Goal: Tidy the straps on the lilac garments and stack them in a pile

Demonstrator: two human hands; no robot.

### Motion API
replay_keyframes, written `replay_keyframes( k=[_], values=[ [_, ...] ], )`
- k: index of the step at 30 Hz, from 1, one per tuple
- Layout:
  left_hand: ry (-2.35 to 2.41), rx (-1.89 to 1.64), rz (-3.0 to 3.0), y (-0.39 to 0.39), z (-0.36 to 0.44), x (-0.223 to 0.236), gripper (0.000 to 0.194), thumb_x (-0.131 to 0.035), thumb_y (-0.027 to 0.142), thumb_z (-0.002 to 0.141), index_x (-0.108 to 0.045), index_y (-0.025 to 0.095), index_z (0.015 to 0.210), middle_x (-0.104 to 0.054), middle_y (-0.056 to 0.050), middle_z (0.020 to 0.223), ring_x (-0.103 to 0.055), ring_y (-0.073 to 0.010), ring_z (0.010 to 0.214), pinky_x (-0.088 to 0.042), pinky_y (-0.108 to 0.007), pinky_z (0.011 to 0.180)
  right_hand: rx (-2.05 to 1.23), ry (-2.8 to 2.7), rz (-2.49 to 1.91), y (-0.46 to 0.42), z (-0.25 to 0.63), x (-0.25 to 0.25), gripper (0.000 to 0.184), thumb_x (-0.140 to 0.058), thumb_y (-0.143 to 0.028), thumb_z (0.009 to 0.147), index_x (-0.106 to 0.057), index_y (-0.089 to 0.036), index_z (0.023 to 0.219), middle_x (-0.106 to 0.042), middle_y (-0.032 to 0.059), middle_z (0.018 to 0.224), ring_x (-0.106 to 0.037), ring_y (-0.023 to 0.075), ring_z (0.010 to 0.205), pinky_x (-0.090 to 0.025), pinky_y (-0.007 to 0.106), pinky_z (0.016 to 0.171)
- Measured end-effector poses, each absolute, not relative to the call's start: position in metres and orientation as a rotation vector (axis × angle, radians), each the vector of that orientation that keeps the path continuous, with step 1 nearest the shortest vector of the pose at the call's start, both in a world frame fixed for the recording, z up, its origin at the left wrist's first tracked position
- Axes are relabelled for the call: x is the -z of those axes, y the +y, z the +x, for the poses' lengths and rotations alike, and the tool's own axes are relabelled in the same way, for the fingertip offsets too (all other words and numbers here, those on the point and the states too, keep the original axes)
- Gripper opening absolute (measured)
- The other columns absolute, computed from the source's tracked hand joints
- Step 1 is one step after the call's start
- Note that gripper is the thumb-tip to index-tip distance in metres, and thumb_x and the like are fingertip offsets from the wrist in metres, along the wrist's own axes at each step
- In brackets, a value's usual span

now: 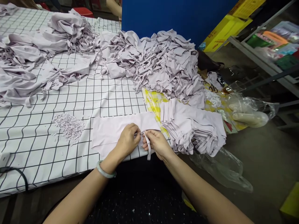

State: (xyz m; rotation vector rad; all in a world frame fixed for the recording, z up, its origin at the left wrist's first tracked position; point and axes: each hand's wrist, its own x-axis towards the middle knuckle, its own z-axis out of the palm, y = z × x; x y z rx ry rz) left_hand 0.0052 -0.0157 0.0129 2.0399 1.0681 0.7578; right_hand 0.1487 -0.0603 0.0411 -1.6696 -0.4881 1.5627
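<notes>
A pale lilac fabric piece (109, 127) lies flat at the table's front edge, under and beside both hands. My left hand (128, 138), with a pale bangle (105, 171) on its wrist, is closed in a pinch at the fabric's near edge. What its fingertips hold is too small to make out. My right hand (156, 141) is closed on a narrow lilac fabric strap (148, 147), whose end dangles below the fingers. The fingertips of both hands almost meet. Just right of them rests a layered stack of similar lilac pieces (196, 124) with looped straps.
A large heap of lilac fabric (163, 62) covers the table's far right, and more cloth (35, 56) spreads across the left. Small fabric scraps (69, 126) form a pile on the checked tablecloth (112, 96). A blue panel (173, 18) stands behind; a shelf (263, 68) is at right.
</notes>
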Motion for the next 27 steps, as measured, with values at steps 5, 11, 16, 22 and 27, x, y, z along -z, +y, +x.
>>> replay_keyframes(
  k=[5,11,16,22,27],
  values=[
    [1.088,-0.754,1.997,-0.016,0.007,-0.015,0.016,-0.053,0.006,0.082,-0.053,0.018,0.073,-0.06,-0.004,0.081,-0.056,-0.019,0.08,-0.046,-0.033,0.076,-1.548,-0.495,-1.661,-0.061,0.146,-0.041,0.012,-0.062,-0.024,0.086,-0.061,-0.016,0.077,-0.06,-0.0039,0.054,-0.058,0.0091,0.039,-0.048,0.018,0.037],
    [1.123,-0.728,1.938,-0.016,0.009,-0.019,0.015,-0.053,0.008,0.084,-0.054,0.019,0.073,-0.059,-0.003,0.08,-0.056,-0.0194,0.082,-0.046,-0.034,0.077,-1.544,-0.498,-1.643,-0.06,0.144,-0.04,0.014,-0.064,-0.027,0.082,-0.061,-0.017,0.074,-0.059,-0.0048,0.053,-0.057,0.0089,0.039,-0.047,0.018,0.037],
    [1.115,-0.723,1.923,-0.015,0.008,-0.019,0.015,-0.053,0.007,0.083,-0.053,0.019,0.074,-0.059,-0.003,0.081,-0.056,-0.0195,0.082,-0.045,-0.034,0.077,-1.534,-0.536,-1.645,-0.055,0.151,-0.043,0.014,-0.065,-0.029,0.08,-0.062,-0.016,0.074,-0.058,-0.0046,0.052,-0.056,0.0088,0.038,-0.045,0.017,0.036],
    [1.109,-0.724,1.908,-0.015,0.006,-0.019,0.015,-0.054,0.007,0.083,-0.054,0.019,0.074,-0.061,-0.003,0.082,-0.056,-0.0195,0.083,-0.046,-0.034,0.077,-1.582,-0.564,-1.66,-0.053,0.154,-0.046,0.013,-0.063,-0.028,0.079,-0.062,-0.016,0.074,-0.058,-0.0047,0.051,-0.055,0.0083,0.038,-0.044,0.017,0.036],
    [1.115,-0.745,1.892,-0.016,0.008,-0.018,0.014,-0.054,0.009,0.084,-0.055,0.019,0.075,-0.061,-0.003,0.082,-0.057,-0.0194,0.082,-0.047,-0.034,0.077,-1.549,-0.6,-1.647,-0.057,0.15,-0.044,0.016,-0.064,-0.032,0.078,-0.061,-0.017,0.072,-0.057,-0.0055,0.05,-0.053,0.0081,0.037,-0.044,0.017,0.036]
  ],
)
